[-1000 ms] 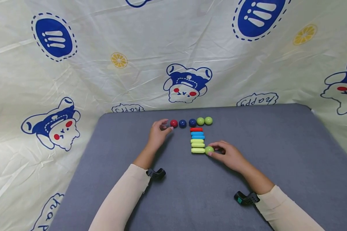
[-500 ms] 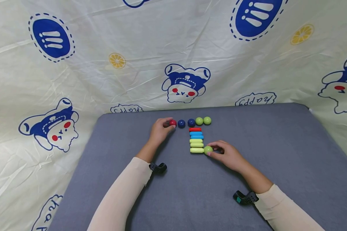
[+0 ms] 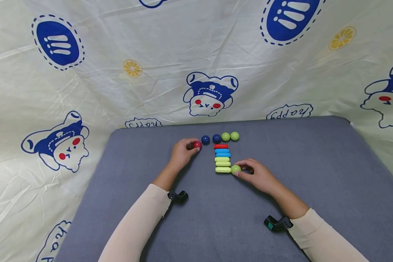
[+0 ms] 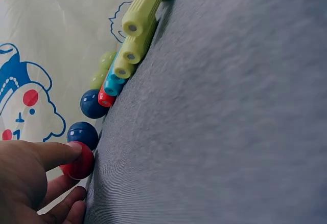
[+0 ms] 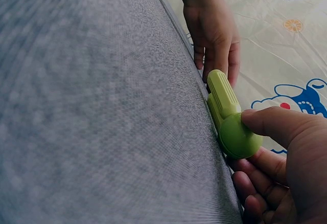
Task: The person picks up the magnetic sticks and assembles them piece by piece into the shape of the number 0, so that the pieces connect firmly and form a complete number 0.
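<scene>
My left hand (image 3: 181, 154) pinches a red ball (image 4: 80, 163) between thumb and fingers, just left of a blue ball (image 3: 205, 139). With thumb and fingertips, my right hand (image 3: 258, 175) holds a green ball (image 5: 239, 136) against the right end of the nearest yellow-green rod (image 3: 223, 170). That rod is the front one of a column of short ribbed rods. Behind it lie more yellow-green rods, then blue rods (image 3: 222, 153) and a red rod (image 3: 221, 146) at the far end. In the left wrist view, the rod ends show small grey discs.
Beyond the red rod, a second blue ball (image 3: 217, 138) and two green balls (image 3: 230, 136) touch in a row. All lie on a grey cloth-covered table (image 3: 196, 218). A printed pale sheet (image 3: 163, 94) hangs behind the table's far edge.
My left hand closed its fingers on the red ball and drew it slightly toward me, out of line with the blue balls. The right hand has stayed at the green ball.
</scene>
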### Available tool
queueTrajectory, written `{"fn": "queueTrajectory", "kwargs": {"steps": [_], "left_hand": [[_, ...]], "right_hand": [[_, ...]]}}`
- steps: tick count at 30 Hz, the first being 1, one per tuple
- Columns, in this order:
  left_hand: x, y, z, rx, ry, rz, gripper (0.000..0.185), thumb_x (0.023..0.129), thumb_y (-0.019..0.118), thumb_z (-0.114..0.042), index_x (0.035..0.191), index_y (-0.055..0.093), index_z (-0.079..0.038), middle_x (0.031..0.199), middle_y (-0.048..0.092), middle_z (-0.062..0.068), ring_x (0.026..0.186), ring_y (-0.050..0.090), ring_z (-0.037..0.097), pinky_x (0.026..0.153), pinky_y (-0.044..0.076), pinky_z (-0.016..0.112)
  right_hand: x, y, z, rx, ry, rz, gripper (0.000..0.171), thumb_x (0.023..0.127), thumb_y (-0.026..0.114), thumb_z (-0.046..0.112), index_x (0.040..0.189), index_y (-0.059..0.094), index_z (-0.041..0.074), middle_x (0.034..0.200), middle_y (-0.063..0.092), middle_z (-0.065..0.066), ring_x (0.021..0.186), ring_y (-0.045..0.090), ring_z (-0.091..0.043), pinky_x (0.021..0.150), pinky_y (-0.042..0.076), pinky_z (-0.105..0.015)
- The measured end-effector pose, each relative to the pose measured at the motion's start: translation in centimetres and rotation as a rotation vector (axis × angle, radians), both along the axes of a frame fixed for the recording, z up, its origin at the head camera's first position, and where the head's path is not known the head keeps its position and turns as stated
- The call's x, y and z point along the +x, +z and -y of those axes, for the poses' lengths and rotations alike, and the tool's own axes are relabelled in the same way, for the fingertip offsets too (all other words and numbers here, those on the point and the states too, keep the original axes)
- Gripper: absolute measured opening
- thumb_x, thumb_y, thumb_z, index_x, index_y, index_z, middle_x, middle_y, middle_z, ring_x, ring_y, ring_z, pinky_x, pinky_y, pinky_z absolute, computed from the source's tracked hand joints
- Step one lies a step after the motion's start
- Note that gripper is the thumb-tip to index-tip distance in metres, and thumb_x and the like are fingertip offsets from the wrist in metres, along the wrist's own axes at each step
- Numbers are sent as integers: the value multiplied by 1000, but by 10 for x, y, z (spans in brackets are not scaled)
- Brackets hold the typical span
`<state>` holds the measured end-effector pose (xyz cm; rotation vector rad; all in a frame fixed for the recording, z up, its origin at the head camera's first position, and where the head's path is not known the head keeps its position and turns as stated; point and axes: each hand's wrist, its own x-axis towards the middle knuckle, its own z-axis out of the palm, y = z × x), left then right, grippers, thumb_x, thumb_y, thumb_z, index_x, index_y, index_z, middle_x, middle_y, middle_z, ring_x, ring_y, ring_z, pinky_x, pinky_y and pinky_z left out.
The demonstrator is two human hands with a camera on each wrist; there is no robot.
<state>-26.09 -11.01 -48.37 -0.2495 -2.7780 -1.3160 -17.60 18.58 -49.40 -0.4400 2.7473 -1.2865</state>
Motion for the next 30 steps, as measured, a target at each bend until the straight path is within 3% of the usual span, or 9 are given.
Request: {"fn": "queueTrajectory", "kwargs": {"steps": [11,19,30], "left_hand": [[27,3,2,-34,-59,29,31,90,78,-17,120,73,-11,111,70,12,103,64,25,92,53,41],[46,7,2,-25,-115,89,28,90,78,-18,117,73,-13,108,69,8,100,65,21,88,54,37],[62,7,-1,-2,-221,128,27,90,77,-18,117,72,-14,108,69,6,96,64,16,85,54,31]], "right_hand": [[0,0,0,1,0,11,33,94,73,31,123,70,15,114,67,-3,106,60,-20,84,46,-31],[0,0,0,0,-2,11,34,94,73,32,123,69,15,115,67,-4,107,60,-20,85,47,-31],[-1,0,1,1,-8,22,34,94,72,34,124,69,16,116,67,-4,107,60,-20,85,47,-32]]}}
